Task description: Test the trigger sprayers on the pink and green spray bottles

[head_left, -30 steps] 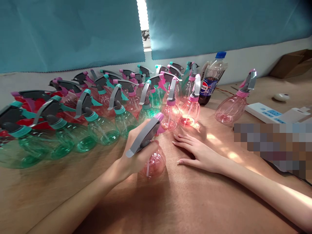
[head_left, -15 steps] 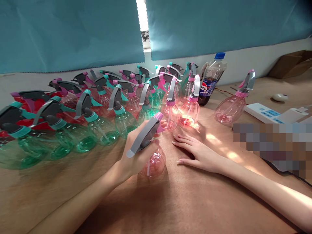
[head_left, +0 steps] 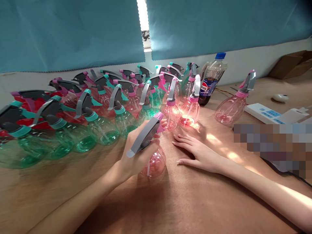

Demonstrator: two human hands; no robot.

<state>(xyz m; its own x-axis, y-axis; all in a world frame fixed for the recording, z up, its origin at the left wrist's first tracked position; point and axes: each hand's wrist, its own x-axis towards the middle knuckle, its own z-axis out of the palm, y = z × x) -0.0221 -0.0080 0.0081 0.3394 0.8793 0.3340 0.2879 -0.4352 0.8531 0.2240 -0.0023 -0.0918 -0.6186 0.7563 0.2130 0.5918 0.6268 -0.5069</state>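
Note:
My left hand (head_left: 135, 152) is wrapped round the neck of a pink spray bottle (head_left: 154, 162) with a grey trigger and pink nozzle, which stands on the brown table (head_left: 185, 201). My right hand (head_left: 197, 152) lies flat on the table just to the right of it, fingers stretched out toward the bottle, holding nothing. Behind them stand several pink and green spray bottles (head_left: 122, 117) in rows.
A cola bottle (head_left: 211, 79) with a blue cap stands at the back. One pink spray bottle (head_left: 235, 100) stands apart at the right. A white power strip (head_left: 265, 113), a small white object (head_left: 280, 97) and a cardboard box (head_left: 292, 63) sit at far right.

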